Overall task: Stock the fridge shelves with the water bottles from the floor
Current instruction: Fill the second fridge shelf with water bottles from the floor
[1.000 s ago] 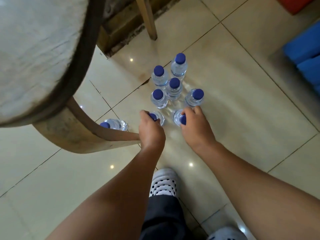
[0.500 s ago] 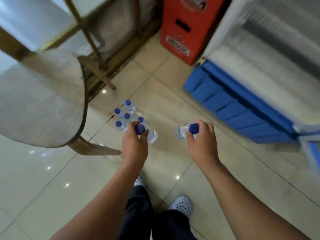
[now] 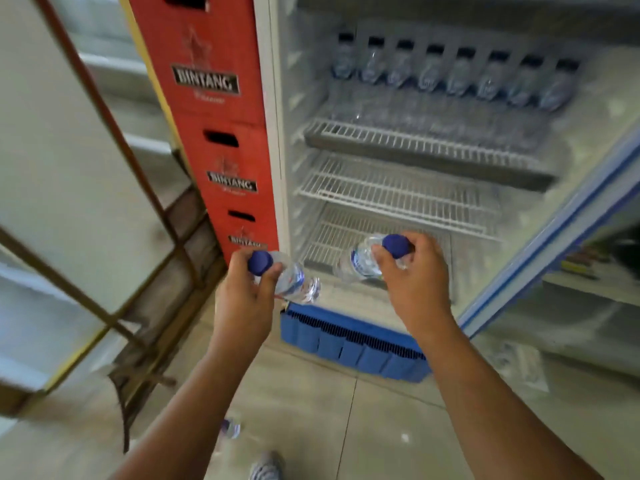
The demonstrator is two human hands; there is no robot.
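My left hand (image 3: 244,299) grips a clear water bottle (image 3: 294,282) by its blue cap, the bottle tilted away from me. My right hand (image 3: 412,278) holds a second water bottle (image 3: 360,263) the same way by its neck and cap. Both bottles hang in front of the open fridge (image 3: 398,188), low down near its bottom wire shelf (image 3: 332,233). A row of several bottles (image 3: 450,76) stands at the back of an upper shelf. The two wire shelves (image 3: 398,192) between are bare.
A stack of red Bintang crates (image 3: 214,109) stands against the fridge's left side. The fridge door (image 3: 561,230) hangs open on the right. A blue grille (image 3: 353,341) runs along the fridge's foot. A metal-framed stand (image 3: 104,188) is at the left. One bottle (image 3: 230,427) shows on the floor.
I lifted two bottles off the floor cluster and turned to the right. The view swung up from the tiles to the open fridge, and both bottles now hang before its lower shelves.
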